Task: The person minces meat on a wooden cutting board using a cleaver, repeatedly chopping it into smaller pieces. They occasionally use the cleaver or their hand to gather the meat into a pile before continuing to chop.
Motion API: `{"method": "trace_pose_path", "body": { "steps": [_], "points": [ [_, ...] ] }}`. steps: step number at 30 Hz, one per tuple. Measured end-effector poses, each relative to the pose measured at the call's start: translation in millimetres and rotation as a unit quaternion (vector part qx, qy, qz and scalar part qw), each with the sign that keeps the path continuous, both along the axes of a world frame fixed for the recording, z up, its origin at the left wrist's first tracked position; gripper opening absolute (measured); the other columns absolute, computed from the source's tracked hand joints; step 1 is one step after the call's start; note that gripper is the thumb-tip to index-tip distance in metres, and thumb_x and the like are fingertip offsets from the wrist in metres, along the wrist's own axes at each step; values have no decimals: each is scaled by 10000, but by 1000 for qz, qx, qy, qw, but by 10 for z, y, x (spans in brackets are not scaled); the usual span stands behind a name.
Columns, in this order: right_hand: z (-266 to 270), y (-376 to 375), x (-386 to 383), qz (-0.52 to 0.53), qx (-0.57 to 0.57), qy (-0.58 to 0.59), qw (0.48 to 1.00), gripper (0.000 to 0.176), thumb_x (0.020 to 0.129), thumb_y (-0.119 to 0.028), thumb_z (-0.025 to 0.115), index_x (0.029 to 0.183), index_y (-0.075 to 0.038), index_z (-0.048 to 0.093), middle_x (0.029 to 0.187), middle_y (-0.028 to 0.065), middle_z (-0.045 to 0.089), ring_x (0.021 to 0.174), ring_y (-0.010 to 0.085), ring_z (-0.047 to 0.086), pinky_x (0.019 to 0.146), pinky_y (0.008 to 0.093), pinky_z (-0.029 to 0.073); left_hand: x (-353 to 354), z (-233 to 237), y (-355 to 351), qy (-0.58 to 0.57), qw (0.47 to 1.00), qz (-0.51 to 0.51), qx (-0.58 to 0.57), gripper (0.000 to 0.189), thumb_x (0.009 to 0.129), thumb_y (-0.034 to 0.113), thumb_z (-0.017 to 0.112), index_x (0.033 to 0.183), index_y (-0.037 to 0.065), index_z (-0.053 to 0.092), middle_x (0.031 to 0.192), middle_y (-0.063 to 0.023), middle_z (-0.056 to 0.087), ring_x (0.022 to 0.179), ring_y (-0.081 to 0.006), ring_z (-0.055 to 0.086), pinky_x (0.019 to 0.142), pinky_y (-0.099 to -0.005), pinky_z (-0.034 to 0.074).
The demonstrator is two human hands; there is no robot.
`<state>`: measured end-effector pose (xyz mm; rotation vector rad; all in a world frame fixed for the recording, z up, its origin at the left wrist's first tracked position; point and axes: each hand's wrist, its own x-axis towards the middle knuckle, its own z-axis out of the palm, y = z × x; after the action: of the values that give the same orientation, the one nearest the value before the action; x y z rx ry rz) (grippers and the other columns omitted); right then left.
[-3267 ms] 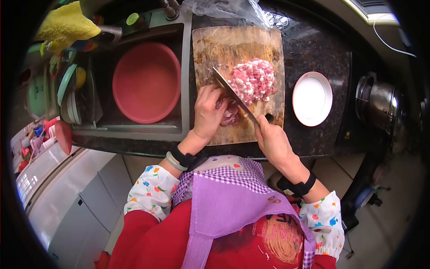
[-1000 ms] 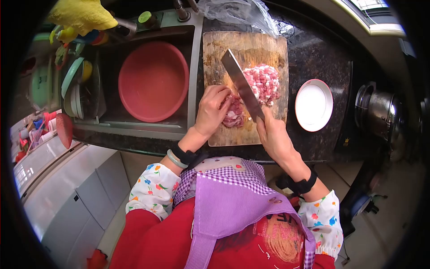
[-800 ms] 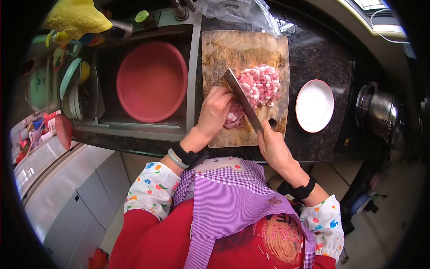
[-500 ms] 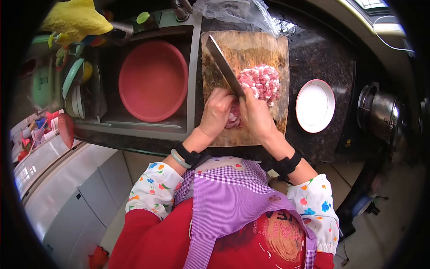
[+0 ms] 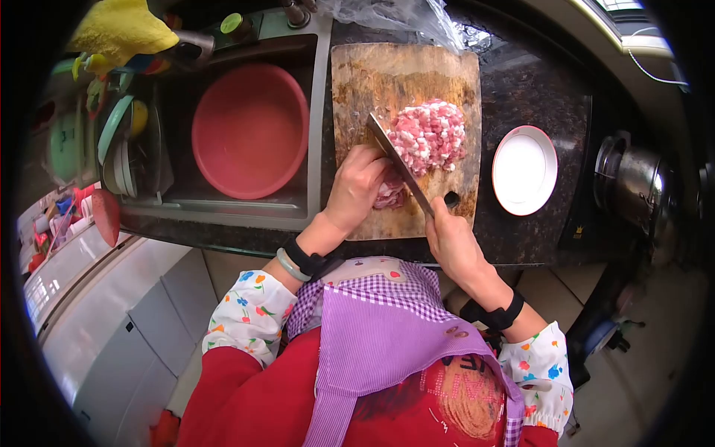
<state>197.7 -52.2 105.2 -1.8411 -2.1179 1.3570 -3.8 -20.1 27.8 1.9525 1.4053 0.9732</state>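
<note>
A worn wooden cutting board (image 5: pixel 402 67) carries a heap of diced pink and white meat (image 5: pixel 430 135) right of its middle. A smaller uncut piece of meat (image 5: pixel 389 195) lies near the board's front. My left hand (image 5: pixel 359 186), its fingers curled, presses on that piece from the left. In my right hand (image 5: pixel 454 242) is the handle of a long knife (image 5: pixel 402 164), whose blade slants up and left between the left fingers and the heap.
To the left, a red basin (image 5: pixel 251 131) sits in the sink (image 5: pixel 318 112), with bowls (image 5: pixel 123 160) beyond it. A white dish (image 5: pixel 524 170) stands right of the board, a metal pot (image 5: pixel 633 182) farther right. A plastic bag (image 5: pixel 417 18) lies behind the board.
My right hand has moved toward me and to the right, drawing the knife back. The blade's tip is lower, and the round hole in the board now shows. My left hand stays at the meat.
</note>
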Motion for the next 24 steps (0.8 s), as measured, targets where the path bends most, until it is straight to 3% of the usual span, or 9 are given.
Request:
{"method": "trace_pose_path", "body": {
  "steps": [4,6,9,13,14,18,24],
  "points": [
    [-213,277,-286,-20,28,14,999,133,921,-50,492,1018,-3,414,650,307,579,685,512,600,600,575,470,26,1,9,-10,1000,5,-5,171,743,-50,663,909,-7,663,955,-127,635,929,-334,602,802,-399,502],
    [-387,464,-423,-24,139,73,987,157,924,-47,517,1054,5,445,653,302,581,684,502,607,595,559,471,38,-27,11,-6,1000,7,-3,168,738,-51,667,900,-5,665,946,-126,634,923,-332,601,798,-398,502],
    [-395,561,-308,-45,158,135,977,183,925,-42,550,1081,19,476,655,304,571,675,491,607,571,532,458,32,-22,17,-7,1000,21,17,165,724,-50,681,882,-2,668,921,-122,632,910,-327,598,788,-396,499],
    [-121,313,-171,-39,139,134,980,187,935,-41,551,1106,1,488,645,300,543,650,485,589,538,511,420,-14,54,0,2,998,62,31,162,701,-42,704,856,-7,667,879,-116,623,898,-316,590,775,-392,489],
    [48,263,-134,-31,73,90,993,129,943,-48,530,1047,-11,464,639,293,539,656,491,585,542,522,422,-25,46,-29,3,998,63,28,162,701,-42,704,856,-7,667,879,-116,623,898,-316,590,775,-392,489],
    [256,47,30,10,3,6,1000,118,943,-57,507,939,-20,395,626,288,528,663,507,577,555,546,429,-48,42,-36,-15,999,43,-13,173,704,-35,704,871,-11,667,894,-115,618,906,-322,586,794,-399,482],
    [50,-39,34,26,4,7,1000,132,913,-40,504,976,-17,390,634,289,556,677,514,584,576,578,439,-65,56,-50,7,1000,29,6,252,718,-41,688,966,-11,661,980,-139,621,960,-346,587,831,-413,487]
  ]
}}
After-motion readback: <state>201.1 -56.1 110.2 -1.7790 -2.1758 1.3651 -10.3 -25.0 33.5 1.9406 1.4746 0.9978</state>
